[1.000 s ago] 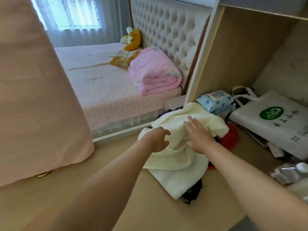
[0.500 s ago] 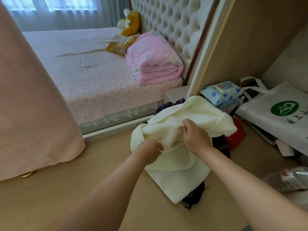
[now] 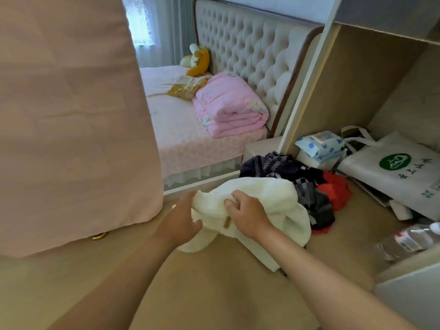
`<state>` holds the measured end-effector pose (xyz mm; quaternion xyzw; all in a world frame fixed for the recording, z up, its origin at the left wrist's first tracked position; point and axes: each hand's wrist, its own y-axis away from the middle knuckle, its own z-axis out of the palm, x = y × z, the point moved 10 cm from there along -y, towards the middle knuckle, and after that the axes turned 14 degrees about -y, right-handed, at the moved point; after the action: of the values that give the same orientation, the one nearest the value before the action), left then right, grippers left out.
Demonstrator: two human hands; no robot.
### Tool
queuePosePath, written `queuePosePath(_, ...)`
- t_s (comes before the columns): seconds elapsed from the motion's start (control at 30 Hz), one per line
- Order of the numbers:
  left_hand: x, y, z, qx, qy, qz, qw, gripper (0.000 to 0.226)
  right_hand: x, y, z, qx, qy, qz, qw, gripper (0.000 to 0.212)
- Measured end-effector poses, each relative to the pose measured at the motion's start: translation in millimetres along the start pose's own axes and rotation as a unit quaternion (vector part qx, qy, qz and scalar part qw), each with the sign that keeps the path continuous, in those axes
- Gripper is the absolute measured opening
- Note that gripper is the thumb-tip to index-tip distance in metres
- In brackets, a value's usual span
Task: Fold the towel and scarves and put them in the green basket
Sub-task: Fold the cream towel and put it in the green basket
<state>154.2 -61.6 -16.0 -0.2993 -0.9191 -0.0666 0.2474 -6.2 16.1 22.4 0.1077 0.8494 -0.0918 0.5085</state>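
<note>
Currently: towel (image 3: 273, 203), cream, bunched, unfolded; L hand (image 3: 181, 220) & R hand (image 3: 247, 215), fingers of both clenched on its near edge. Scarves (image 3: 285, 167) heaped just behind, untouched. Green basket not in view. Progress: barely begun, nothing folded.

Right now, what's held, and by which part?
The cream towel: left hand grips its bunched end, right hand pinches a fold on top beside it.

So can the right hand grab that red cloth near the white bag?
Probably, but not yet: the right hand grips the cream towel. The red cloth lies mostly uncovered just past it, beside the dark scarves.
</note>
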Motion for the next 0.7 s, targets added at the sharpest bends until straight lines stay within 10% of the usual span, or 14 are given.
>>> queuePosePath(0.1,1,25,0,-0.006,-0.049,0.055,0.997,0.096,3,23,58,-0.074,-0.024,0.04,0.996,0.029)
queuePosePath(0.23,-2,34,7,-0.036,-0.13,0.055,0.989,0.042,10,31,82,-0.102,-0.033,0.057,0.993,0.006)
queuePosePath(0.47,-36,43,-44,0.081,-0.04,-0.012,0.996,0.028,86,11,24,-0.156,0.361,0.173,0.903,0.093)
queuePosePath(0.57,-77,53,-60,0.106,-0.019,-0.113,0.988,0.015,106,12,31,-0.213,0.402,0.19,0.87,0.056)
queuePosePath(0.7,-110,75,-45,-0.066,-0.22,-0.218,0.949,0.02,84,6,72,-0.215,0.337,0.128,0.908,0.031)
